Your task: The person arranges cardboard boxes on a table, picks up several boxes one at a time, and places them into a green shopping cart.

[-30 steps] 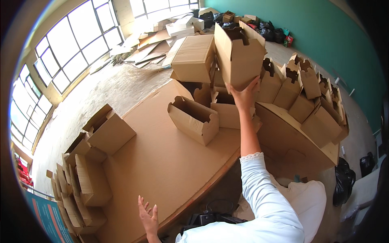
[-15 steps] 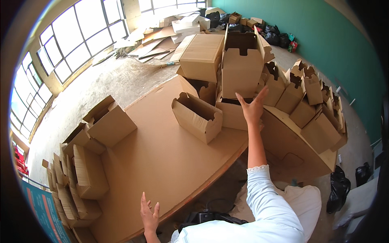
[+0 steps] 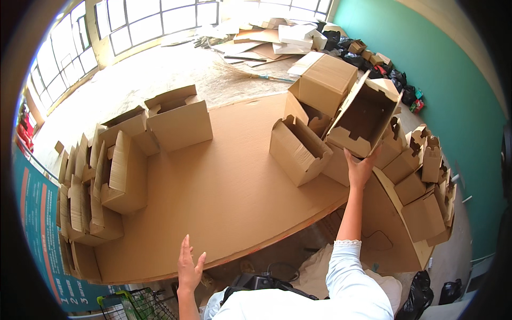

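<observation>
My right hand reaches up and grips the lower edge of an open cardboard box. That box is tilted, its opening facing me, and it leans on the stack of boxes at the far right of the cardboard-covered table. A smaller open box lies just left of the hand. A closed box stands behind the tilted one. My left hand is open, fingers together, lying flat at the table's near edge and holding nothing.
Several folded boxes are packed along the table's left side, and one more box sits behind them. More boxes fill a lower board at the right. Flat cardboard and a broom lie on the floor beyond. A wire basket is below left.
The box stood upright on the stack half a second ago; now it is tipped with its opening toward me and my right hand is at its lower edge. My left hand rose to the table edge.
</observation>
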A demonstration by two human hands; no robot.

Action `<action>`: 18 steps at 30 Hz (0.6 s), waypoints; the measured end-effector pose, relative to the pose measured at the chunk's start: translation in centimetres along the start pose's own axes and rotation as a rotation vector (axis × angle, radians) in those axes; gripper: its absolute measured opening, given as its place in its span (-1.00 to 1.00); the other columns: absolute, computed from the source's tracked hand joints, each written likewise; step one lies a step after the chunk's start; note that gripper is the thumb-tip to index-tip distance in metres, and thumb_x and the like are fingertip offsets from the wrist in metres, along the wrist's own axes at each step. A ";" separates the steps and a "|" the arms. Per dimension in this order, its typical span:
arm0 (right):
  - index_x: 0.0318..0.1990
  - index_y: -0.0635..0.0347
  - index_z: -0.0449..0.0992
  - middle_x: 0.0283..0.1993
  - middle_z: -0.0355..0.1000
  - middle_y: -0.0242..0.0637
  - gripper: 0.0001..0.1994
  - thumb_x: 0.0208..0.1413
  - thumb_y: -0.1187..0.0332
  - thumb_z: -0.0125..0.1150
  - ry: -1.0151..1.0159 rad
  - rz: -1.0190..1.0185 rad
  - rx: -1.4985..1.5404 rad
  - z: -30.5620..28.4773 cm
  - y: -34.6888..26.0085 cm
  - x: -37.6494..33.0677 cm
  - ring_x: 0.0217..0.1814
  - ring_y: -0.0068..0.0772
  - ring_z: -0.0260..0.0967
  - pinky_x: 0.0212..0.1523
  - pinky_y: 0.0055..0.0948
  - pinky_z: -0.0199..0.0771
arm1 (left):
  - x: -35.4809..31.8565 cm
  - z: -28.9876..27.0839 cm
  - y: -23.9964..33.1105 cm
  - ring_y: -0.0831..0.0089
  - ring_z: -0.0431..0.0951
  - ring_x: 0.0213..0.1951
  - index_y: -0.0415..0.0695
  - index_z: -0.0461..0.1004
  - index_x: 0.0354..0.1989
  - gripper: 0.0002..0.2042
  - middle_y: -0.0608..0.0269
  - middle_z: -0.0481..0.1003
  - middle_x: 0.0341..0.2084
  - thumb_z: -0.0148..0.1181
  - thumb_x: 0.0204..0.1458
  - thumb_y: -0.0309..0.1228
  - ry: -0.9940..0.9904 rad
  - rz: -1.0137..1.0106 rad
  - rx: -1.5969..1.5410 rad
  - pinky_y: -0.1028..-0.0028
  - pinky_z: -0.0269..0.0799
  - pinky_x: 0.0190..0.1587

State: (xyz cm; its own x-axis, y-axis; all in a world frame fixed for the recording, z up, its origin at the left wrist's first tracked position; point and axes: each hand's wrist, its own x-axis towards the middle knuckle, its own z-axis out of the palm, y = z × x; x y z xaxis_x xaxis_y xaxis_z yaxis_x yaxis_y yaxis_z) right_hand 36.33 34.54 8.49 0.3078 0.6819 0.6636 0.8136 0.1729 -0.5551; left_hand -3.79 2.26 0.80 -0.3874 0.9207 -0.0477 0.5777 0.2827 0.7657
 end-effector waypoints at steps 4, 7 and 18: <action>0.29 0.40 -0.17 0.34 -0.20 0.19 0.03 -0.17 0.01 0.36 -0.028 0.030 0.066 -0.2 0.4 -1.1 0.39 0.09 -0.20 0.31 -0.13 -0.06 | -1.7 -2.3 -2.5 0.07 0.37 0.03 -0.18 -0.03 0.28 -0.34 -0.09 0.15 0.17 0.14 0.03 -0.37 0.022 -0.084 -0.076 0.24 0.33 0.04; 0.28 0.43 -0.15 0.34 -0.19 0.19 0.01 -0.17 0.03 0.36 -0.030 0.064 0.032 -0.9 -0.1 -2.4 0.40 0.06 -0.21 0.34 -0.18 -0.12 | -2.6 -4.2 -4.4 0.05 0.37 0.03 -0.17 -0.05 0.29 -0.34 -0.09 0.15 0.17 0.12 0.04 -0.36 0.017 -0.118 -0.112 0.23 0.34 0.03; 0.19 0.45 0.07 0.11 0.24 0.19 -0.32 -0.06 0.29 0.17 0.320 0.285 -0.252 -3.5 -6.3 -8.9 0.14 0.07 0.24 0.15 -0.20 0.23 | -4.5 -12.8 -11.0 0.05 0.36 0.05 -0.27 0.07 0.22 -0.40 -0.12 0.24 0.10 0.14 0.01 -0.39 0.123 -0.041 -0.125 0.28 0.29 0.08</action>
State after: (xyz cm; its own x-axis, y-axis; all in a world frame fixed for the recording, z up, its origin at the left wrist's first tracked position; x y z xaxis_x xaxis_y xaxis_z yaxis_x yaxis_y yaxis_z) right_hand 30.22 24.91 7.79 0.6393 0.4179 0.6455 0.7567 -0.1928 -0.6247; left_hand -17.63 -8.50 0.79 -0.4985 0.8668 -0.0078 0.4687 0.2771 0.8388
